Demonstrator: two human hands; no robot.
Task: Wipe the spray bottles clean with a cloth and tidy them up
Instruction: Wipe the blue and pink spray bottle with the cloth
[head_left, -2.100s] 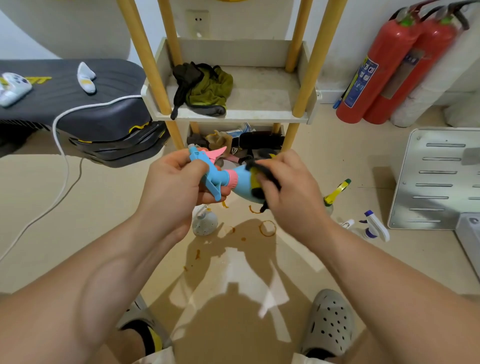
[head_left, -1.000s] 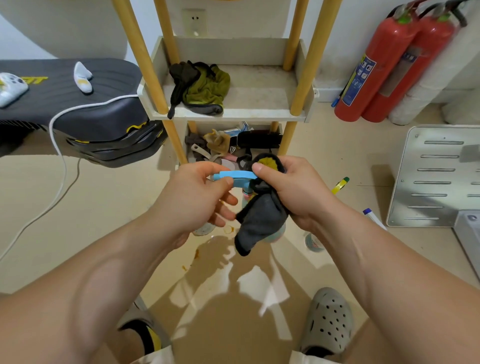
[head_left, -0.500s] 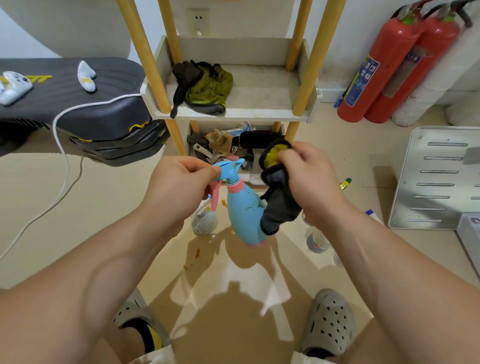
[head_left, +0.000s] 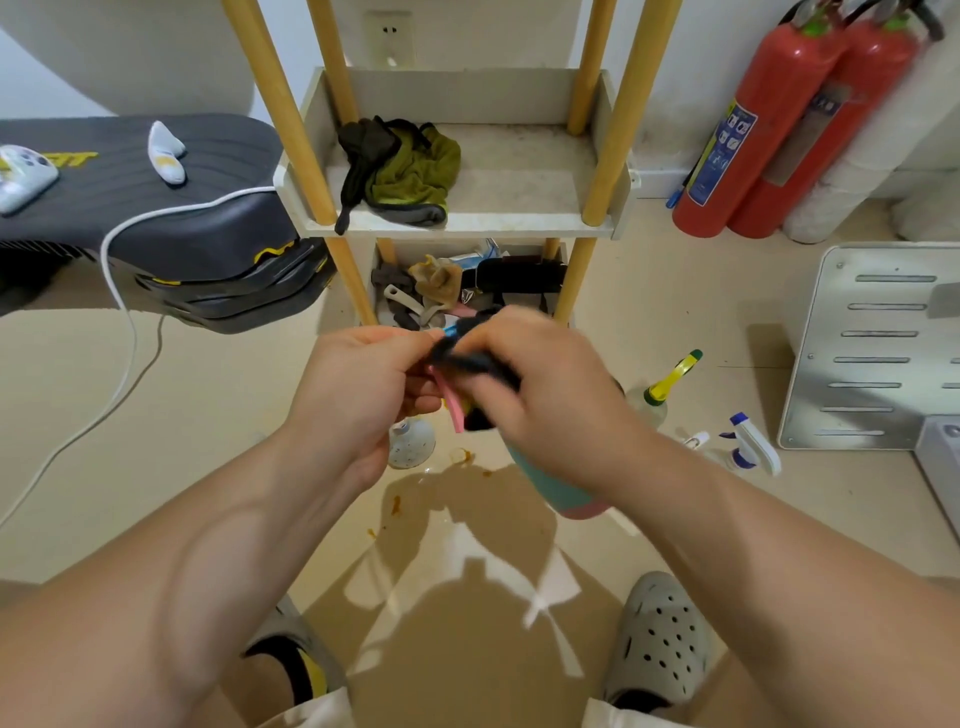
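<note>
My left hand (head_left: 363, 384) grips the head of a blue spray bottle (head_left: 558, 491) with a pink trigger; the bottle hangs down behind my right forearm, only its lower body and pink base showing. My right hand (head_left: 540, 384) holds a dark cloth (head_left: 467, 358) bunched over the bottle's nozzle, touching my left fingers. On the floor stand a white speckled round bottle (head_left: 413, 441), a clear bottle with a yellow-green sprayer (head_left: 662, 387) and a white sprayer with blue trim (head_left: 753, 444) lying on its side.
A wooden-post shelf unit (head_left: 467, 223) stands ahead with a green and black rag (head_left: 405, 171) on it and clutter on the tier below. Two red fire extinguishers (head_left: 769, 130) stand at right, a metal panel (head_left: 872, 348) beside them, a dark padded machine (head_left: 182, 208) at left.
My right hand has come down from beside the bottle's body onto its nozzle with the cloth. The bottle has swung right and lower, behind my right forearm.
</note>
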